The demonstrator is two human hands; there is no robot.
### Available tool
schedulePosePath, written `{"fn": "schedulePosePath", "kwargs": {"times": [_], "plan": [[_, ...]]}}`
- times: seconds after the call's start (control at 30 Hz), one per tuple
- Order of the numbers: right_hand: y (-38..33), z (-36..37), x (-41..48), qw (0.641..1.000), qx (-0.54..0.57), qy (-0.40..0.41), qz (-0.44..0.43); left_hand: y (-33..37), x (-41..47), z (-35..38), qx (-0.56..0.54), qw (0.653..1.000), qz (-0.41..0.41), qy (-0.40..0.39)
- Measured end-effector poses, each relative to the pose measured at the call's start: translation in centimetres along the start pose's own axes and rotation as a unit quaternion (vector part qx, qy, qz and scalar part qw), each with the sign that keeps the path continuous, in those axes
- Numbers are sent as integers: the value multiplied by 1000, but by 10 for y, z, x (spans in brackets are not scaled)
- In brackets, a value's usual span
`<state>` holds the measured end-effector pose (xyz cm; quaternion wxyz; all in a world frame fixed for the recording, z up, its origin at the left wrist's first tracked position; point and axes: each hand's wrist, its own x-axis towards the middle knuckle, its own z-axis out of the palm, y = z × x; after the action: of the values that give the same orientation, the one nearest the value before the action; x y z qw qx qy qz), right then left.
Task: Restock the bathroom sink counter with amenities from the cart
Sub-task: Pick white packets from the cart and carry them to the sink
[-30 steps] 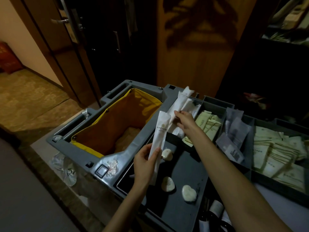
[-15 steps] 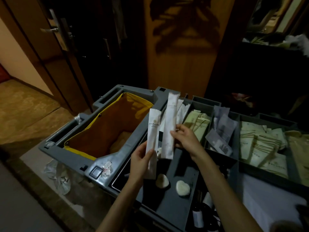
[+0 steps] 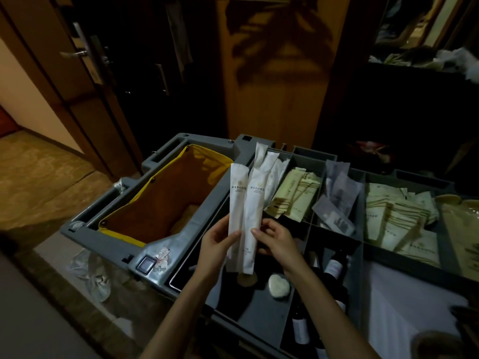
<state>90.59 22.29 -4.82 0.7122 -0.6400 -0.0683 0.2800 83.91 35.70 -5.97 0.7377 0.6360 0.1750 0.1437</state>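
Sachets [image 3: 236, 216] x2 | L hand [image 3: 216, 244] 1 | R hand [image 3: 277, 242] 1 | soaps [image 3: 278, 286] x2

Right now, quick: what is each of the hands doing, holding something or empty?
Left hand: holding a long white packet, upright.
Right hand: pinching a second white packet beside it.

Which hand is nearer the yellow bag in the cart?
Left. The left hand, holding a white packet, is just right of the yellow bag; the right hand is farther right, beyond both packets, pinching the second packet.
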Motion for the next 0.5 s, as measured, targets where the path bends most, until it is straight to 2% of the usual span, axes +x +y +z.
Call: {"fn": "schedulePosePath", "kwargs": {"times": [0.13,0.37,0.5], "plan": [[3,1,2,1000,3,-10,4,1,1,1,-19,999,-25,10],[7,-3,5,999,5,-20,-32,0,2,2,16,999,-47,0],[7,-3,6,999,17,-23,-29,0,1,2,19,998,-51,19]]}}
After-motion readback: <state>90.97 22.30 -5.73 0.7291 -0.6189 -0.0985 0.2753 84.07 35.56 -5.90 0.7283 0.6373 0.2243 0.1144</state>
